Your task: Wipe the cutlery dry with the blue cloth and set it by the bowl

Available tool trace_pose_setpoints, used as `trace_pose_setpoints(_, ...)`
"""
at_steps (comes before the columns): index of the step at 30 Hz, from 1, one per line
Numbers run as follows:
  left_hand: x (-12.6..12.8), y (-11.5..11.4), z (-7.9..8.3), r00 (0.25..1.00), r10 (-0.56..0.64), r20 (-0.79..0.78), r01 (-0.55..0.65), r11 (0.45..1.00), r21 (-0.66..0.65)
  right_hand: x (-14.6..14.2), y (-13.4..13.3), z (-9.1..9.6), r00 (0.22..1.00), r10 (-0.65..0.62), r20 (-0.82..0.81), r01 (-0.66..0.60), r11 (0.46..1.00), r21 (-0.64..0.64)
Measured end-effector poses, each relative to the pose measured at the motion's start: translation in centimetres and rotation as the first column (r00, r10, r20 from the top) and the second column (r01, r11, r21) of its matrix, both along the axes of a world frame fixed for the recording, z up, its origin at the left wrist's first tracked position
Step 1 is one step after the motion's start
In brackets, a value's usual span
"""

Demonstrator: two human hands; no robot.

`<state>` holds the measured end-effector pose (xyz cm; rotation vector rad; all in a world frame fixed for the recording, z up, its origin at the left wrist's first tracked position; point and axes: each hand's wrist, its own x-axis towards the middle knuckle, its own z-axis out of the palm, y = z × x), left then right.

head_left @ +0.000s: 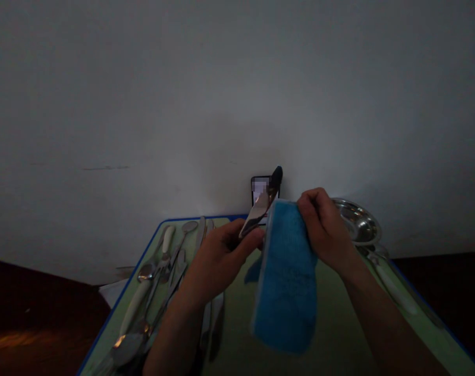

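We see a table [333, 318] with a pale green top, its blue rim [209, 217] running along the far edge, next to the wall [237, 83], and down both sides. Between the left and right rows of utensils, the green surface extends beneath both hands. A phone [259, 187] stands upright at the far edge, partly hidden behind the raised utensil [256, 213]. A spoon [189, 226] and knives [217, 326] lie at left among crowded cutlery; a round, shiny metal bowl [372, 225] sits at far right, a white-handled piece [397, 292] on its near side. We observe the left hand [223, 256] pinching the glossy metal utensil, tilted far and right, above mid-table. The right hand [325, 230] grips a folded blue cloth [288, 277], soft-napped and pale-edged, hanging just beside the utensil.
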<state>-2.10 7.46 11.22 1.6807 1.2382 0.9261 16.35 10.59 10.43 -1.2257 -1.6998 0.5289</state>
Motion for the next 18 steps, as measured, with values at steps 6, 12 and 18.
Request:
trace_pose_setpoints(6, 0.1, 0.4, -0.8, 0.997, -0.066, -0.027, 0.064, 0.996, -0.061, -0.6, 0.2, -0.4, 0.984, -0.146, -0.106, 0.146, 0.989, -0.007)
trace_pose_setpoints(12, -0.2, 0.7, -1.5, 0.986, -0.167, 0.007, 0.166, 0.972, -0.164, -1.1, 0.2, -1.0, 0.941, -0.104, -0.321, 0.030, 0.973, -0.228)
trace_pose_setpoints(18, -0.7, 0.5, -1.4, 0.989, -0.041, 0.142, 0.081, 0.953, -0.292, 0.1, 1.0, -0.9, 0.849, -0.093, -0.519, -0.204, 0.850, -0.486)
